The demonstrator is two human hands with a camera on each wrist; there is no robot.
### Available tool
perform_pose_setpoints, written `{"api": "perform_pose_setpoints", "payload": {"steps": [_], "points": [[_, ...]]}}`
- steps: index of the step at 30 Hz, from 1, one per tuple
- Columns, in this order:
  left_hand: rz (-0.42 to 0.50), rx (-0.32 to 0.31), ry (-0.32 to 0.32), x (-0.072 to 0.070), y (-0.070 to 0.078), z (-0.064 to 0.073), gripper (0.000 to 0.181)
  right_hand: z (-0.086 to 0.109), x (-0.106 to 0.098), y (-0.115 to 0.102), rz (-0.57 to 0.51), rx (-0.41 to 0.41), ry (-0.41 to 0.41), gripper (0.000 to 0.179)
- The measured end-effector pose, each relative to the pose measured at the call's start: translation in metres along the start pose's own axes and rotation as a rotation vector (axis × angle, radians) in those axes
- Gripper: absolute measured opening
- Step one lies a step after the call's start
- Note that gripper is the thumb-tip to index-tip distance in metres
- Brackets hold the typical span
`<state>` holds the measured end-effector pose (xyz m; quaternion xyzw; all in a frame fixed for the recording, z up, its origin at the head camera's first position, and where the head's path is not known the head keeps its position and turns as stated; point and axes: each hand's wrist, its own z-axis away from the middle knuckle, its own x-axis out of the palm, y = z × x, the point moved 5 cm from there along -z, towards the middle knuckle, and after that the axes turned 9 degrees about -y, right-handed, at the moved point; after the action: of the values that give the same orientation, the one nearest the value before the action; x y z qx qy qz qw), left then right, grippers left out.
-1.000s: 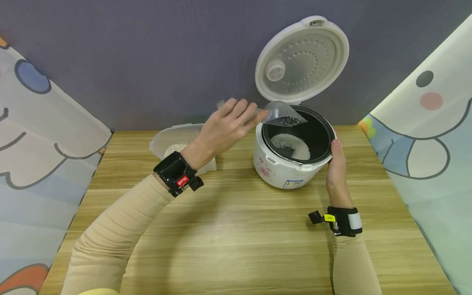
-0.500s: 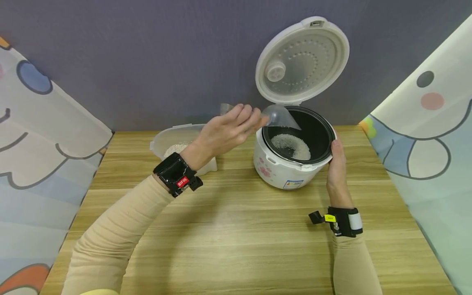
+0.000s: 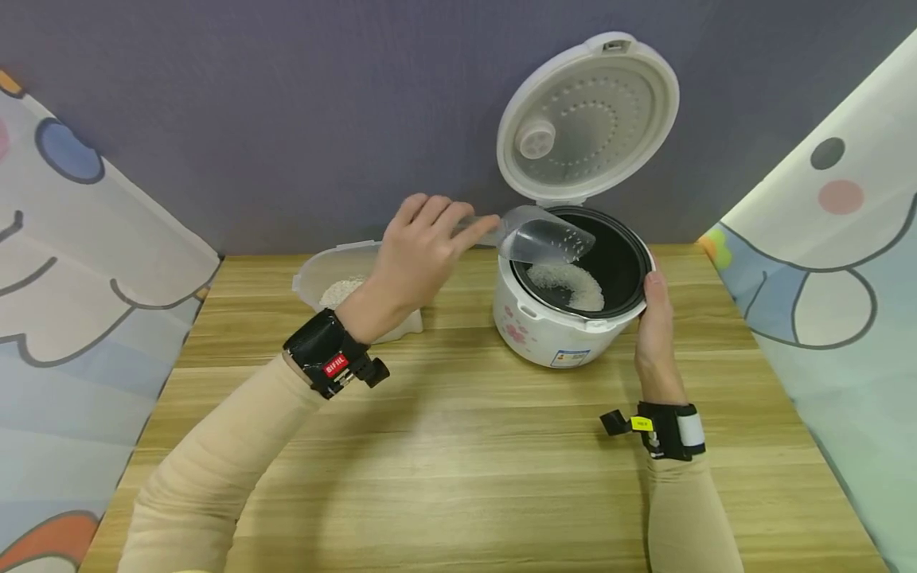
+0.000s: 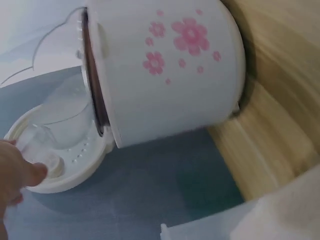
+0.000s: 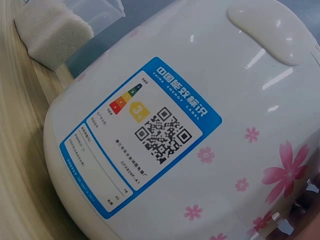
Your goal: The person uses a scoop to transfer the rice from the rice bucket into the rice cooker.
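My left hand [image 3: 423, 251] grips the handle of a clear plastic scoop [image 3: 540, 236]. The scoop's mouth hangs over the left part of the dark inner pot [image 3: 619, 259], with a few grains clinging inside it. Rice [image 3: 583, 286] lies in a curved heap on the pot's bottom. The white rice cooker [image 3: 526, 330] has pink flowers and a blue-edged label [image 5: 142, 135]. My right hand [image 3: 653, 330] holds the cooker's right side, thumb at the rim; its other fingers are mostly hidden. In the left wrist view the scoop [image 4: 65, 115] is blurred beside the cooker.
The cooker's lid [image 3: 587, 119] stands raised at the back, near the grey wall [image 3: 322, 119]. A translucent container [image 3: 311, 278] of rice stands left of the cooker, partly behind my left forearm. Printed panels [image 3: 824, 278] flank the wooden table [image 3: 458, 477].
My left hand has drawn slightly left and turned, so the scoop's mouth shows more of its inside. The grains in the scoop have become fewer since a second ago. My right hand has stayed put.
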<state>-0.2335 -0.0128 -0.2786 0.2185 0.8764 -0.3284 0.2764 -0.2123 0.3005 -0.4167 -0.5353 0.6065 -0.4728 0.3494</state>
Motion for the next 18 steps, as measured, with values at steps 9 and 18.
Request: {"api": "perform_pose_setpoints", "payload": {"steps": [9,18], "points": [[0.439,-0.242,-0.150,0.004,-0.028,0.027,0.036,0.000,-0.001,0.001,0.022,0.005,0.004,0.051],[0.664,-0.434,-0.267,0.002,-0.050,0.056,0.042,0.000,0.000,0.003,-0.001,-0.007,-0.006,0.052]]}}
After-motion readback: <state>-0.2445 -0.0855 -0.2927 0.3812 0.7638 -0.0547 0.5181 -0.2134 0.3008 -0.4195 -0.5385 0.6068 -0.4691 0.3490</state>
